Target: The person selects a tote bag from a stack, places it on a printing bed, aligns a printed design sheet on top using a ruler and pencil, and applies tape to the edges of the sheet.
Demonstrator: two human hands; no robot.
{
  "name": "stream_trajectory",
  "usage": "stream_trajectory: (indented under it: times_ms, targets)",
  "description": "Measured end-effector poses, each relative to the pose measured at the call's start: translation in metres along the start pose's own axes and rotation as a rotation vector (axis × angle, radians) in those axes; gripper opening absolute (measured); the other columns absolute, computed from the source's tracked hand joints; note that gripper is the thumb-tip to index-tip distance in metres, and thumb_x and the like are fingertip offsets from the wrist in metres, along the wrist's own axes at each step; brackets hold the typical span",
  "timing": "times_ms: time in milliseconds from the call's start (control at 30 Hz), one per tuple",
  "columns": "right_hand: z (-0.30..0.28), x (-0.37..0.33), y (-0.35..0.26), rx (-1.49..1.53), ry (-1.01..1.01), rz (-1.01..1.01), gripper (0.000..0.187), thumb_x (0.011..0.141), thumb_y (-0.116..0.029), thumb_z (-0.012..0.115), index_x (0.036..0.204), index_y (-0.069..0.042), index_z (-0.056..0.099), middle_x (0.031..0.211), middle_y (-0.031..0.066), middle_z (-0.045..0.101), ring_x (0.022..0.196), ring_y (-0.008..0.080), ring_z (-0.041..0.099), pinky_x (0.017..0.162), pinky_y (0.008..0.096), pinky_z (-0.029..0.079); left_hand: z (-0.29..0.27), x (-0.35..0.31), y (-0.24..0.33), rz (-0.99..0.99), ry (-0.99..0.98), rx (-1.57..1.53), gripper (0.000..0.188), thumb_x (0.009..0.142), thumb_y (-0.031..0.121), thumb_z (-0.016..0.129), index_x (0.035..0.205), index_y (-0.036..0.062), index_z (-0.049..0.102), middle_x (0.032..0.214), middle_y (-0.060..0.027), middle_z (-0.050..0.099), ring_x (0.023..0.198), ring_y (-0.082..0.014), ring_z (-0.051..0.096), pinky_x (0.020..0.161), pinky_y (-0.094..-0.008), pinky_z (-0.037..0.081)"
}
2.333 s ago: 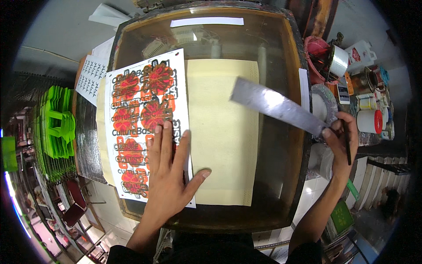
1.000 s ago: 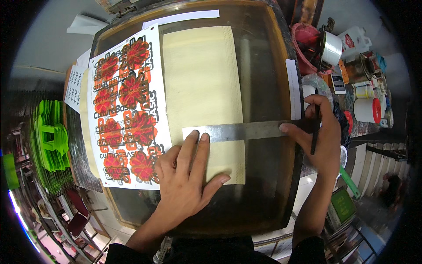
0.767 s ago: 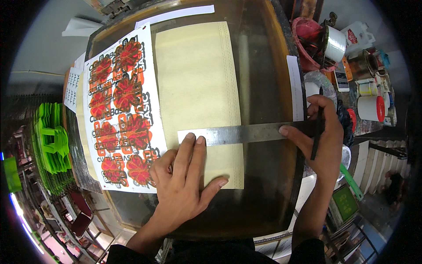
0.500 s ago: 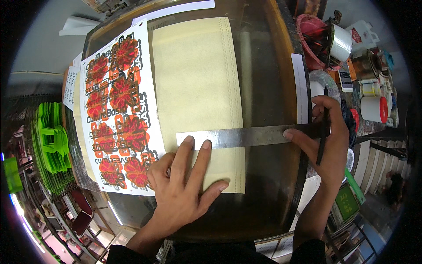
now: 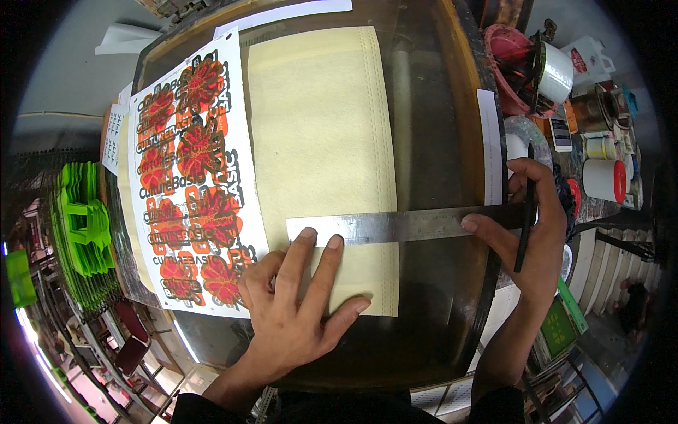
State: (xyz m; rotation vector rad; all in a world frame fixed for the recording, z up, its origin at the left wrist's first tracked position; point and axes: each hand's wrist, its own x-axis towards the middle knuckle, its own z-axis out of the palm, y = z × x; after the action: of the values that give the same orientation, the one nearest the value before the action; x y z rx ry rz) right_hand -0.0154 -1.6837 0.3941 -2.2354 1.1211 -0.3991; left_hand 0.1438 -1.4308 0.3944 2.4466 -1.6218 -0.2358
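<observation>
Head view, from where I stand: the steel ruler [image 5: 406,227] lies crosswise over the near half of the cream sheet [image 5: 318,127], its long axis running toward the right edge of the surface [image 5: 441,304]. The left hand [image 5: 293,311], spread, presses its left end; the right hand [image 5: 538,230] grips the other, plus a black pen-like tool [image 5: 523,244].

The right hand [image 5: 533,233] hides part of the steel ruler [image 5: 424,225], whose markings are too small to read. The left hand [image 5: 293,304] covers some of the cream sheet [image 5: 318,127], and the dark-topped table [image 5: 438,318] runs past the view's upper edge.
</observation>
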Motion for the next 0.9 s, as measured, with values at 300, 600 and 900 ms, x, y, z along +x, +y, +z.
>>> stream_trajectory:
  times_ms: [300,600,900]
  targets:
    - [-0.0001,-0.0011,-0.0032,0.012,-0.013,0.011,0.081,0.062,-0.034,0.098,0.127,-0.007,0.058,0.094,0.0079,0.056,0.08,0.0189,0.062,0.07,0.0342,0.051,0.0005,-0.0026,0.0002,-0.007,0.025,-0.001,0.072,0.087,0.048,0.077,0.143,0.0077,0.059,0.147,-0.0172,0.044,0.128,-0.0341,0.037,0.107,-0.05,0.031]
    - [-0.0001,-0.0015,-0.0043,0.024,0.003,-0.001,0.081,0.062,-0.036,0.098,0.126,-0.007,0.059,0.094,0.0069,0.056,0.08,0.0182,0.059,0.07,0.0325,0.049,0.0002,-0.0019,0.0002,-0.01,0.008,0.013,0.073,0.088,0.052,0.076,0.144,0.0085,0.058,0.147,-0.017,0.042,0.129,-0.034,0.034,0.107,-0.0508,0.029]
    - [0.0014,-0.0011,-0.0021,0.031,0.013,-0.018,0.078,0.062,-0.033,0.098,0.125,-0.007,0.059,0.091,0.0054,0.053,0.078,0.017,0.056,0.069,0.032,0.047,-0.0007,-0.0008,-0.0005,-0.008,0.011,0.021,0.072,0.089,0.052,0.074,0.145,0.0088,0.057,0.147,-0.0173,0.042,0.13,-0.0344,0.035,0.107,-0.0505,0.029]
